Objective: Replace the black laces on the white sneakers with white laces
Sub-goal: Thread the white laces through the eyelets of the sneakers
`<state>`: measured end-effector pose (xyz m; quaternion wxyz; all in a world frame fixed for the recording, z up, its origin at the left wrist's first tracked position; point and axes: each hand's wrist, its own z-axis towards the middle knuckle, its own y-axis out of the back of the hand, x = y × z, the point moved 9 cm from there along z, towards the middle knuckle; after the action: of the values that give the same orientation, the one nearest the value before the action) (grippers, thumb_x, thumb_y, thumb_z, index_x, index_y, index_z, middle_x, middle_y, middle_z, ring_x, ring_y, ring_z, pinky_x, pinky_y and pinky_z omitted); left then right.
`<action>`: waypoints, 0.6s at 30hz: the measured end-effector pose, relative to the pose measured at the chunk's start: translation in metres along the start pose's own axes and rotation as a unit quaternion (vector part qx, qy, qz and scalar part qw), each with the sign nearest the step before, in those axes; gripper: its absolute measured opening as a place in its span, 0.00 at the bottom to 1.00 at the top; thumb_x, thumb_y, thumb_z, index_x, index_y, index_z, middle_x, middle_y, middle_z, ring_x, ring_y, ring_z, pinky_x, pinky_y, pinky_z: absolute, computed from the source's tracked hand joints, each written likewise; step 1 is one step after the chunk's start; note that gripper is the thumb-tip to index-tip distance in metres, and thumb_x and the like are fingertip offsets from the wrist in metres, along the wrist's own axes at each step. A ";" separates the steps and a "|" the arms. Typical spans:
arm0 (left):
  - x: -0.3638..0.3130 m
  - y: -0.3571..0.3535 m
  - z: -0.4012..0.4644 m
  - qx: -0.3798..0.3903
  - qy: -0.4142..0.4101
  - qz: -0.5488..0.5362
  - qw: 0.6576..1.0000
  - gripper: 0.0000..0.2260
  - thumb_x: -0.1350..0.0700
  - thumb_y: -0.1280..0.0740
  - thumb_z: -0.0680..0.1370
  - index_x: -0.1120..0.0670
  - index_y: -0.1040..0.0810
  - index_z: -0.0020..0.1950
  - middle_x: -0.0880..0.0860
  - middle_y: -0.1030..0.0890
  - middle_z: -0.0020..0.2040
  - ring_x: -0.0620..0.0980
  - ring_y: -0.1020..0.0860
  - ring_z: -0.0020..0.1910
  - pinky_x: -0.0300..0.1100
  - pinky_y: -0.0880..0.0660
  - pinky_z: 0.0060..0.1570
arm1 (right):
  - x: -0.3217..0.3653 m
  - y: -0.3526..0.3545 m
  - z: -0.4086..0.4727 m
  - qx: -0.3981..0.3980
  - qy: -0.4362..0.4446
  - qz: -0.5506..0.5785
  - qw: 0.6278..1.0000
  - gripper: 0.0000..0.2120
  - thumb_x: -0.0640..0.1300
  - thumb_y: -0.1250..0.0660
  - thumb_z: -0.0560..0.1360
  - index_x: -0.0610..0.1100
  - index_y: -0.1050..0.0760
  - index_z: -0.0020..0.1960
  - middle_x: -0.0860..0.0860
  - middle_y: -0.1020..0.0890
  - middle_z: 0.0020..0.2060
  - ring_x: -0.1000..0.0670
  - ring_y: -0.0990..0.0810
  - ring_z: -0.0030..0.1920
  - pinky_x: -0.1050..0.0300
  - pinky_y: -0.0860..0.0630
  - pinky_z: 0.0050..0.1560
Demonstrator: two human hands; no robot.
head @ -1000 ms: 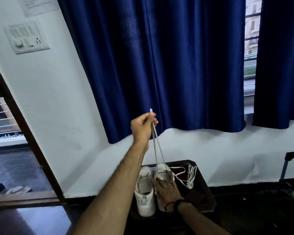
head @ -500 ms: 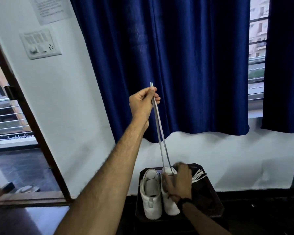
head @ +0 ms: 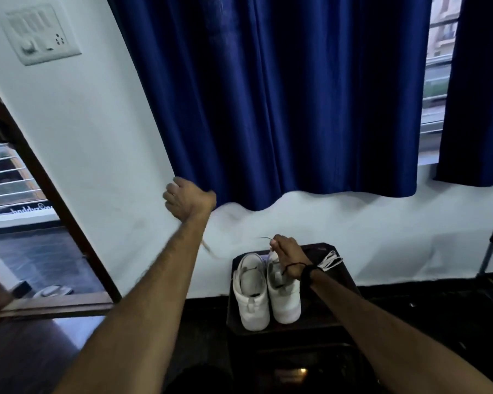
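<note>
The right hand's fingers pinch a lace end just above the right sneaker. The left hand, curled shut, is up and leftward, well apart; a blurred lace trails below it toward the shoe.

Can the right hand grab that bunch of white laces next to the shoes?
Probably yes. The white laces lie uncovered on the dark table, just beside the right hand's wrist. That hand is pinching a lace end now, so it would likely let go first.

Head camera looks forward and down, wide.
</note>
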<state>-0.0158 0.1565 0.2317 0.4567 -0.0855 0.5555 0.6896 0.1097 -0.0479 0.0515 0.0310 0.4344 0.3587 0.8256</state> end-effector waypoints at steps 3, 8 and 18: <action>-0.024 -0.073 -0.042 0.186 -0.182 -0.054 0.964 0.28 0.52 0.31 0.77 0.58 0.34 0.74 0.58 0.28 0.70 0.57 0.31 0.69 0.47 0.33 0.68 | 0.015 0.000 0.006 0.013 0.026 -0.053 0.998 0.22 0.57 0.54 0.78 0.44 0.28 0.45 0.48 0.21 0.44 0.43 0.27 0.48 0.47 0.32 0.50; -0.015 -0.170 -0.133 0.491 -0.104 -0.123 0.856 0.20 0.42 0.39 0.81 0.59 0.22 0.52 0.56 0.18 0.44 0.50 0.19 0.41 0.45 0.21 0.48 | 0.002 -0.002 0.014 0.017 0.006 -0.078 0.997 0.14 0.44 0.46 0.79 0.42 0.24 0.56 0.45 0.20 0.51 0.41 0.26 0.53 0.50 0.33 0.51; -0.034 -0.139 -0.101 0.362 -0.153 0.046 0.918 0.15 0.50 0.38 0.80 0.59 0.18 0.45 0.52 0.18 0.38 0.52 0.21 0.41 0.40 0.27 0.45 | 0.021 0.003 -0.041 -0.176 -0.026 -0.104 0.979 0.24 0.59 0.42 0.76 0.43 0.31 0.63 0.47 0.30 0.59 0.47 0.32 0.59 0.51 0.33 0.57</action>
<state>0.0650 0.0479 0.1200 0.5032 0.2179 0.6940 0.4666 0.0676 -0.0656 0.0530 0.2021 0.4035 0.2501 0.8566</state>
